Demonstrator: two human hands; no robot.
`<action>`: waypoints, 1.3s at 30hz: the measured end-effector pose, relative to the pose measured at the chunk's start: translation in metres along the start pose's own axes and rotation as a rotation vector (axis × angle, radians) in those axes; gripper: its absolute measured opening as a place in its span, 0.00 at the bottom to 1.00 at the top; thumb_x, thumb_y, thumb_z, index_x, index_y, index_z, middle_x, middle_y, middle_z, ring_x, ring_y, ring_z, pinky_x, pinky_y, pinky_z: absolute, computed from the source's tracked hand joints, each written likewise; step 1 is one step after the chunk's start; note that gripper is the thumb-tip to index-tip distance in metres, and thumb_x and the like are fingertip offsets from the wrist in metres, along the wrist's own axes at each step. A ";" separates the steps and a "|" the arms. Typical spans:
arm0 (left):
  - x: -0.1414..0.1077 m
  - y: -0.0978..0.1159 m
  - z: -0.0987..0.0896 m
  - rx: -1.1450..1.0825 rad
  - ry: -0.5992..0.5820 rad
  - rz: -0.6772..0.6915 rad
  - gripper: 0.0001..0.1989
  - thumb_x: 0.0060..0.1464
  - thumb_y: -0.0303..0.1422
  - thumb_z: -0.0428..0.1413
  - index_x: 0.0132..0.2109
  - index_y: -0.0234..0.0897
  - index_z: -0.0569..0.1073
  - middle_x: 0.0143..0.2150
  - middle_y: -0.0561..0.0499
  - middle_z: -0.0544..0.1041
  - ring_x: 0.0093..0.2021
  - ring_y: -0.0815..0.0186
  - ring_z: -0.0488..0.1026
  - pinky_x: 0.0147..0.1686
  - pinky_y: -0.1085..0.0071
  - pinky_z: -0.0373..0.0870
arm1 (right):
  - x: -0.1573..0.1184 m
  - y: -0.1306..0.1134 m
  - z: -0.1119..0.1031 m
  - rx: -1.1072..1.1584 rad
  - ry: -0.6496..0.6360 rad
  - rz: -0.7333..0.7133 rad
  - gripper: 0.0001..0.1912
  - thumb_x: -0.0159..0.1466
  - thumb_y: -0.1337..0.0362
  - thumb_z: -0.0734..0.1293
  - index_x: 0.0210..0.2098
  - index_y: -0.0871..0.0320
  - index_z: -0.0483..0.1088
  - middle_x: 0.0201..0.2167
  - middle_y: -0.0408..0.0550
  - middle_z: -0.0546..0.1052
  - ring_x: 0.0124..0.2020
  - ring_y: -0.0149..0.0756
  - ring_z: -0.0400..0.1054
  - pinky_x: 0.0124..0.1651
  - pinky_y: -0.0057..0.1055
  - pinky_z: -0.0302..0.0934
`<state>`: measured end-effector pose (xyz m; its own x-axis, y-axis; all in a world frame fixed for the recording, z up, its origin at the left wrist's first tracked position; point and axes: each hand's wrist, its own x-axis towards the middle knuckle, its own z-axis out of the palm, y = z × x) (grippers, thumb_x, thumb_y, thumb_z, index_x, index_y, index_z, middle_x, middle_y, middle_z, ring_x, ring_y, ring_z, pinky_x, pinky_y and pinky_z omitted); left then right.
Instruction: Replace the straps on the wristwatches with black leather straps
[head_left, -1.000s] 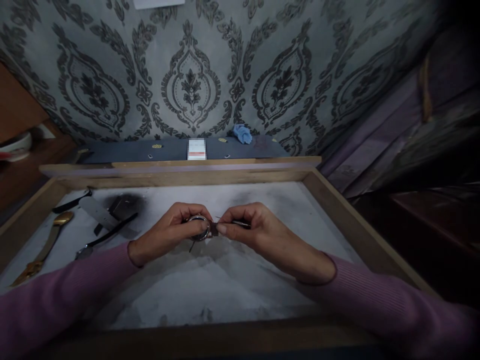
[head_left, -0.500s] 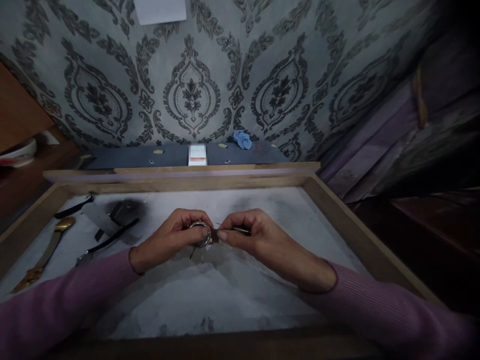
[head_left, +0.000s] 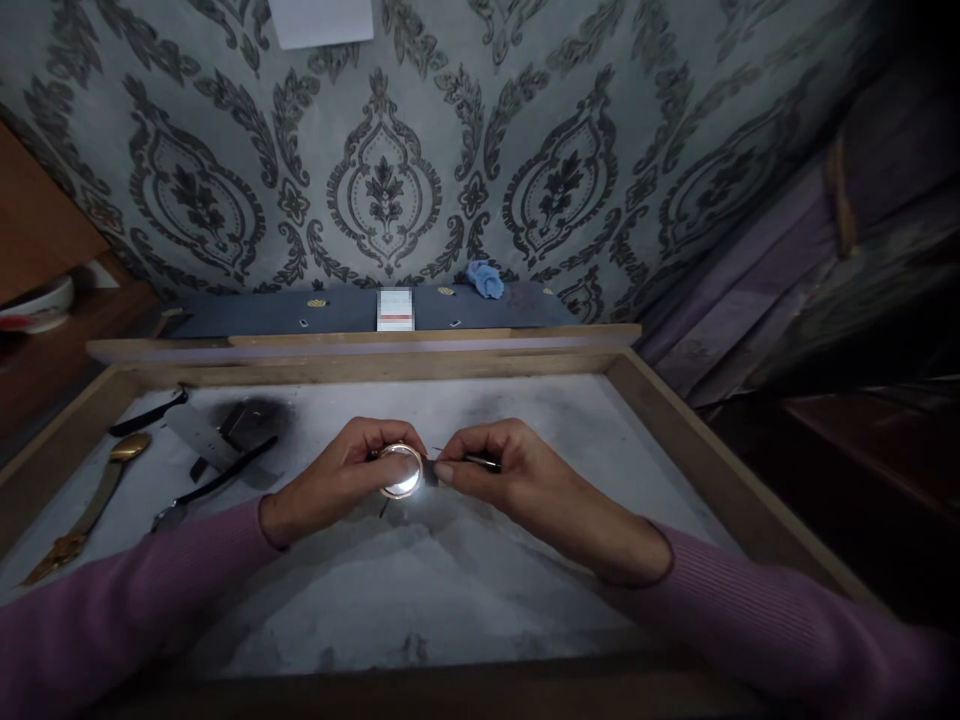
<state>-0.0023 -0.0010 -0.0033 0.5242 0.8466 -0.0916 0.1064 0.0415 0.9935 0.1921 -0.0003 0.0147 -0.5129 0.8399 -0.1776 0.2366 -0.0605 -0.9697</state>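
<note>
My left hand (head_left: 349, 468) is closed around a wristwatch (head_left: 407, 484), its thumb lying across the round, gold-rimmed face. Bright glare covers part of the glass. A short dark strap (head_left: 430, 473) extends from the case toward my right hand (head_left: 517, 475). The thumb and forefinger of that hand pinch the strap's end. A slender metal tool (head_left: 484, 462) also sits in my right hand, its thin tip showing above the thumb; the rest is hidden by the fingers. Below the watch case, a thin dark piece sticks out.
Several watches lie on the left, including a gold one (head_left: 101, 500) and one with a black strap (head_left: 225, 475). A wooden frame (head_left: 682, 430) edges the pale, smudged work surface (head_left: 420, 600). Behind it are a small box (head_left: 395, 310) and a crumpled blue cloth (head_left: 484, 280).
The watch has tilted slightly, and its glass now catches a bright reflection. Both hands remain in nearly the same place with the same hold.
</note>
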 end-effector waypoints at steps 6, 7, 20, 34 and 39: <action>0.001 0.001 0.000 -0.007 -0.003 0.004 0.07 0.53 0.32 0.53 0.31 0.33 0.73 0.26 0.54 0.70 0.27 0.71 0.63 0.27 0.76 0.58 | 0.000 0.003 0.000 0.008 0.001 0.024 0.09 0.57 0.61 0.67 0.27 0.62 0.72 0.19 0.39 0.63 0.21 0.25 0.51 0.24 0.25 0.45; 0.001 0.002 0.000 -0.015 -0.004 0.011 0.07 0.54 0.32 0.54 0.31 0.32 0.73 0.26 0.54 0.70 0.27 0.71 0.63 0.27 0.76 0.58 | 0.000 0.003 0.000 0.008 0.003 0.017 0.09 0.57 0.62 0.67 0.27 0.62 0.72 0.19 0.39 0.63 0.21 0.25 0.51 0.25 0.25 0.45; -0.001 0.003 0.000 0.019 -0.012 0.005 0.09 0.55 0.33 0.53 0.31 0.32 0.72 0.26 0.54 0.68 0.27 0.71 0.61 0.27 0.75 0.57 | -0.001 0.002 0.001 0.008 0.016 -0.041 0.09 0.57 0.61 0.68 0.26 0.62 0.71 0.19 0.39 0.64 0.22 0.25 0.53 0.25 0.25 0.46; 0.000 0.007 -0.005 -0.043 -0.099 -0.041 0.06 0.53 0.31 0.55 0.33 0.32 0.73 0.26 0.55 0.68 0.25 0.73 0.59 0.25 0.76 0.57 | -0.002 -0.001 0.002 0.001 0.005 -0.054 0.13 0.54 0.56 0.70 0.25 0.62 0.71 0.19 0.39 0.63 0.22 0.25 0.52 0.24 0.25 0.46; 0.001 0.012 -0.006 -0.042 -0.139 -0.077 0.06 0.53 0.32 0.56 0.33 0.32 0.73 0.25 0.55 0.67 0.24 0.73 0.58 0.25 0.77 0.56 | -0.003 -0.002 0.002 0.009 -0.012 -0.039 0.14 0.55 0.56 0.70 0.25 0.62 0.71 0.19 0.39 0.63 0.22 0.25 0.52 0.24 0.26 0.46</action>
<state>-0.0059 0.0035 0.0093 0.6278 0.7588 -0.1732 0.1166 0.1283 0.9849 0.1921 -0.0039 0.0168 -0.5312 0.8353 -0.1418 0.2094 -0.0328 -0.9773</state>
